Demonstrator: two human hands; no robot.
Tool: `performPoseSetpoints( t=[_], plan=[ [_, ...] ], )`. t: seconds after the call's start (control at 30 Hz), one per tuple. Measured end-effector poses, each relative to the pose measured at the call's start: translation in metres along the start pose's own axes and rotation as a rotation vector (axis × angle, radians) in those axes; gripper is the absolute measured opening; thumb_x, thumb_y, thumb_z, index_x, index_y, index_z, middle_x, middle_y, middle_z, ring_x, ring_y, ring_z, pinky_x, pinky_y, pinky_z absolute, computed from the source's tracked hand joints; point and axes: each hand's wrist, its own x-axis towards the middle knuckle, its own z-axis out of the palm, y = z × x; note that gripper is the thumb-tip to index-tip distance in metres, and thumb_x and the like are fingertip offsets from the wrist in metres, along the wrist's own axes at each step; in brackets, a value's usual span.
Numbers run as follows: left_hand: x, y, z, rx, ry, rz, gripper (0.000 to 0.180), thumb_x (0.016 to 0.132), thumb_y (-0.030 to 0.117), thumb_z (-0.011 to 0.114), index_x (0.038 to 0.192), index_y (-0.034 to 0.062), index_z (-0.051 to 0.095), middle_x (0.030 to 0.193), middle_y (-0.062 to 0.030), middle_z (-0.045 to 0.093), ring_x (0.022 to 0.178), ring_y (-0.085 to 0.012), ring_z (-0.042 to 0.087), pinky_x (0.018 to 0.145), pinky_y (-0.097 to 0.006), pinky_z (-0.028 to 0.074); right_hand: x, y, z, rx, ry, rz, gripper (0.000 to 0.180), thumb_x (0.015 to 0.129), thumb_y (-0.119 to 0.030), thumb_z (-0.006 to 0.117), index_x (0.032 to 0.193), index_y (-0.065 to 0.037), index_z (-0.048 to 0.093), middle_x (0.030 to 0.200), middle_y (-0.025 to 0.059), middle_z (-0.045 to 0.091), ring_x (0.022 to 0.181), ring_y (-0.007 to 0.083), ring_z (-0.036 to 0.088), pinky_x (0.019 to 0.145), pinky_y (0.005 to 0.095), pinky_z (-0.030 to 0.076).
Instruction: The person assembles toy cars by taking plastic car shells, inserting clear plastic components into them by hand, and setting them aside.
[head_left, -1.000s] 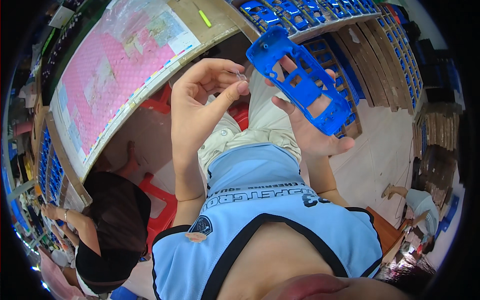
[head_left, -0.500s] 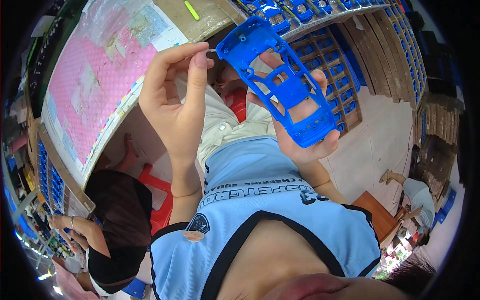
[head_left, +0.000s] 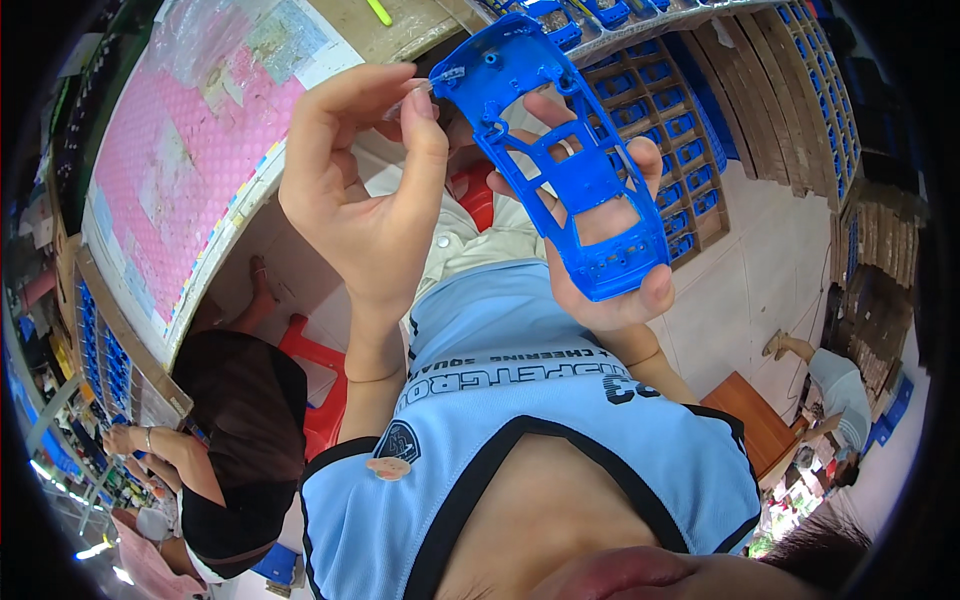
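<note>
Blue plastic frame (head_left: 570,160) slants from upper left to lower right, cradled in right hand (head_left: 610,240); left hand (head_left: 370,200) fingers pinch a small clear piece (head_left: 440,78) at its top edge, open air around.

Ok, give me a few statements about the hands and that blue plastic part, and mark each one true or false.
1. The right hand holds the blue plastic shell. True.
2. The left hand is resting flat on the table. False: it is raised, its fingertips pinching a small clear piece at the shell's upper end.
3. The blue shell is a solid slab with no holes. False: it has several open cut-outs, and fingers show through them.
4. A pink sheet lies on the table to the person's left. True.
5. A red stool stands beside another person in dark clothes. True.
</note>
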Motion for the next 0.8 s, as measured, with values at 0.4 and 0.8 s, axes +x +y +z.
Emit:
performPoseSetpoints(
  t=[0.4, 0.8],
  plan=[
    [0.006, 0.008, -0.003, 0.111, 0.046, 0.172, 0.014, 0.073, -0.005, 0.065, 0.087, -0.0011, 0.063, 0.083, -0.0072, 0.063, 0.073, -0.0113, 0.056, 0.065, -0.021, 0.043, -0.004, 0.006, 0.012, -0.015, 0.084, -0.078, 0.077, 0.066, -0.046, 0.071, 0.121, -0.013, 0.027, 0.135, 0.0289, 0.022, 0.121, 0.0402, 0.036, 0.093, 0.048, 0.04],
    [0.007, 0.017, 0.014, 0.38, -0.038, 0.305, 0.015, 0.071, -0.007, 0.067, 0.084, 0.0002, 0.065, 0.079, -0.0045, 0.062, 0.068, -0.008, 0.053, 0.057, -0.017, 0.042, 0.004, 0.021, -0.007, -0.21, -0.184, -0.481, 0.076, 0.062, -0.043, 0.075, 0.116, -0.01, 0.033, 0.127, 0.0295, 0.027, 0.118, 0.0401, 0.039, 0.092, 0.0438, 0.042]
  ],
)
